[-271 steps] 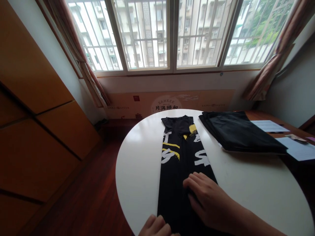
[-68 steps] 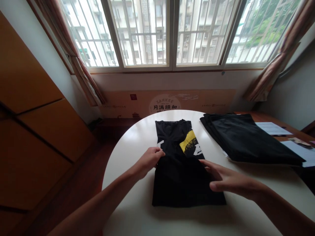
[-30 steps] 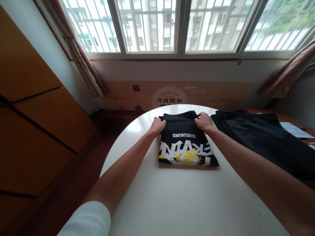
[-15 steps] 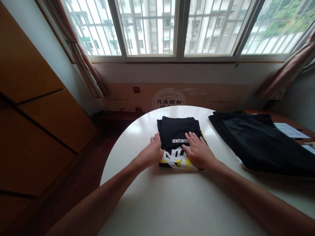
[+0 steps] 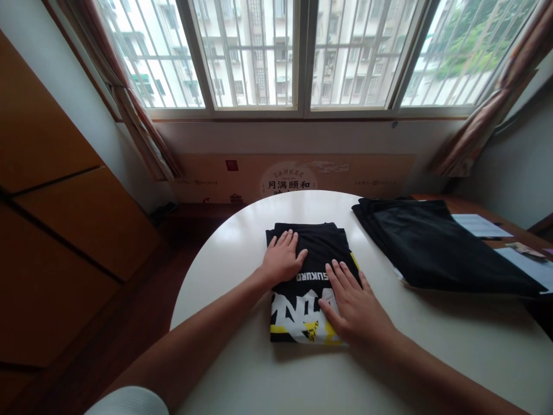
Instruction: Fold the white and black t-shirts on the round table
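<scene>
In the head view, a folded black garment (image 5: 317, 248) with white and yellow print was seen lying flat on a round white table (image 5: 216, 288), near the middle of the frame and below the table's far rim. Its long axis was set upright in the frame, running from the printed near end toward the window. Both hands were laid open on it, palms down, and nothing was gripped. The left hand (image 5: 283, 259) was placed on the upper left of the garment, and the right hand (image 5: 352, 311) over its lower right, nearer the viewer and the printed end. To the right, just beside the garment, a stack of black cloth (image 5: 436, 248) was laid on the table, with papers (image 5: 479, 225) on a wooden desk (image 5: 522, 227) beyond it. A white sleeve (image 5: 127, 402) was seen at the lower left.
</scene>
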`<control>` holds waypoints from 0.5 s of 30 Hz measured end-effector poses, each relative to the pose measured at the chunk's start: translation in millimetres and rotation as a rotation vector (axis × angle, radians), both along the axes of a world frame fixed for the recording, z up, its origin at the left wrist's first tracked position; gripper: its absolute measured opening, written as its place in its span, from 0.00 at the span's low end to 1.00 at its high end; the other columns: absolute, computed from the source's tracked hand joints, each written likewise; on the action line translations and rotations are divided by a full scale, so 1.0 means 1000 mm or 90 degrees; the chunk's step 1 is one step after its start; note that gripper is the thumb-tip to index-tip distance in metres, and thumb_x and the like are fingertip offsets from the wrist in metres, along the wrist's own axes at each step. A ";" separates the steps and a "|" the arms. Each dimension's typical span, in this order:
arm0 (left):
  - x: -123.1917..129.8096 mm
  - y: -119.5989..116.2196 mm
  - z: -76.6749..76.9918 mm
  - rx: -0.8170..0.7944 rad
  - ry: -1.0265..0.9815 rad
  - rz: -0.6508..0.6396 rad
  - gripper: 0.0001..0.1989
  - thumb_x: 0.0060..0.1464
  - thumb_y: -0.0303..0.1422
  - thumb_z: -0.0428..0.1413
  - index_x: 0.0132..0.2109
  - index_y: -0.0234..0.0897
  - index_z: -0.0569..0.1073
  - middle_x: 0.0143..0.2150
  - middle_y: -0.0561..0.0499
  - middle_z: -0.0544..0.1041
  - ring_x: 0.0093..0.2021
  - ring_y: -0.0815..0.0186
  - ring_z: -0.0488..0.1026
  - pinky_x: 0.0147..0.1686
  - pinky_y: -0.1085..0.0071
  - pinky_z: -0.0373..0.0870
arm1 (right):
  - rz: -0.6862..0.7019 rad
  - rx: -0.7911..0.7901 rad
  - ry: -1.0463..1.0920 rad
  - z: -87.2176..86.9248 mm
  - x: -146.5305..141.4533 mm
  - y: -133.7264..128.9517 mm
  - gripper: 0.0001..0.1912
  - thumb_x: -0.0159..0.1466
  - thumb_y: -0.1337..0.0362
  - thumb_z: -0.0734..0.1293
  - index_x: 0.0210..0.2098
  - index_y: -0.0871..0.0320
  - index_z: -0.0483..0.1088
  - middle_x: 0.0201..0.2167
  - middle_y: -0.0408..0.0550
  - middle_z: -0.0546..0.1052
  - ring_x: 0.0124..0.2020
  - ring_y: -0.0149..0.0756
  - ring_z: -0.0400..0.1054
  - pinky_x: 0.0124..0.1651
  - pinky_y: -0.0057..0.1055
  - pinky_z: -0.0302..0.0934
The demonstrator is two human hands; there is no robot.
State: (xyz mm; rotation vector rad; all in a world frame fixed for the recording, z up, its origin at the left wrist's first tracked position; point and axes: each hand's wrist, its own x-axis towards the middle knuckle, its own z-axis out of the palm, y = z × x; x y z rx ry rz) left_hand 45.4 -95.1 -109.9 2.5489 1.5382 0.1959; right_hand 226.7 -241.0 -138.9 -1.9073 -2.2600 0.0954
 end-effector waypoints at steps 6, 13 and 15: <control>-0.020 0.015 0.005 0.029 0.030 0.248 0.36 0.73 0.44 0.41 0.77 0.22 0.54 0.78 0.29 0.55 0.78 0.44 0.53 0.73 0.50 0.51 | -0.057 -0.011 0.068 0.010 0.010 0.016 0.39 0.75 0.48 0.57 0.78 0.63 0.52 0.79 0.59 0.53 0.79 0.54 0.44 0.77 0.57 0.41; -0.033 0.003 0.038 -0.027 0.023 0.299 0.27 0.67 0.48 0.50 0.56 0.28 0.77 0.56 0.30 0.80 0.57 0.43 0.78 0.54 0.58 0.72 | -0.313 -0.035 0.323 0.040 0.048 0.121 0.32 0.68 0.52 0.70 0.59 0.75 0.72 0.52 0.73 0.79 0.57 0.63 0.74 0.54 0.45 0.67; -0.038 0.005 0.042 -0.090 -0.012 0.277 0.25 0.65 0.50 0.53 0.50 0.33 0.79 0.53 0.33 0.82 0.54 0.43 0.80 0.48 0.59 0.74 | -0.314 -0.071 0.369 0.045 0.052 0.143 0.25 0.65 0.51 0.74 0.48 0.70 0.77 0.41 0.66 0.82 0.46 0.57 0.78 0.42 0.37 0.69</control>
